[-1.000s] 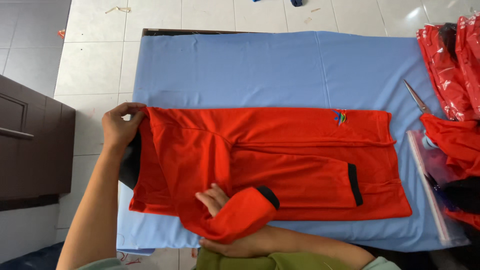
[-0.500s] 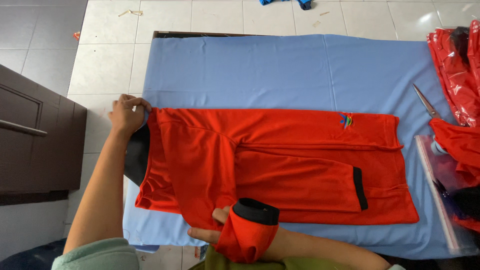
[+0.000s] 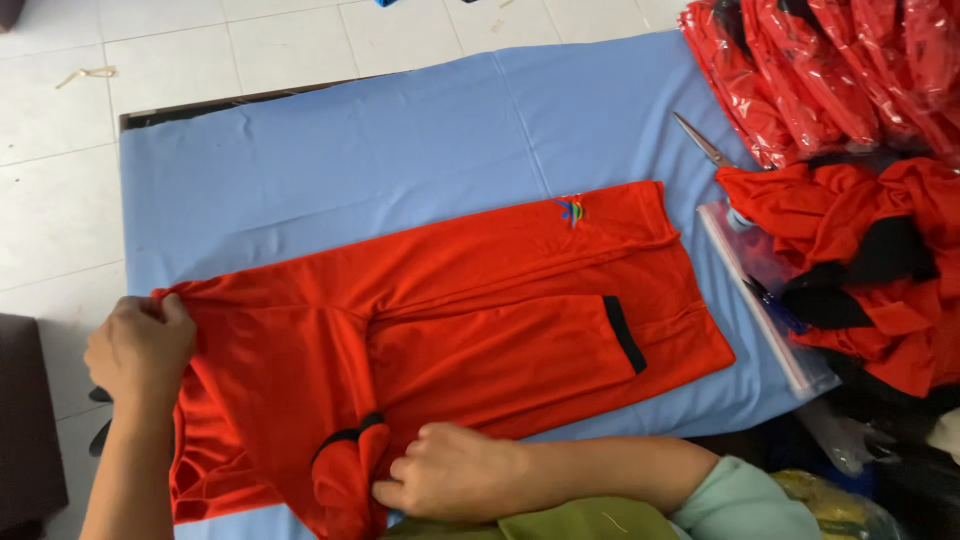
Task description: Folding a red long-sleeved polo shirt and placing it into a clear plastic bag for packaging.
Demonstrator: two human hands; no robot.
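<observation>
White floor tiles [image 3: 60, 200] showed at the frame's left and top, around a bench [image 3: 400, 150] draped in blue cloth. At lower left, the left hand [image 3: 138, 345] was closed on the far left corner of a red shirt [image 3: 480, 310]. The shirt lay flat across the middle, long axis running left to right and rising toward the right. At bottom centre, the right hand [image 3: 450, 470], fingers curled, pressed a black-cuffed sleeve [image 3: 345, 465] at the near edge; whether it gripped, I could not tell. Scissors [image 3: 705, 140], a clear bag [image 3: 765, 300] and heaped red shirts [image 3: 850, 260] lay right.
</observation>
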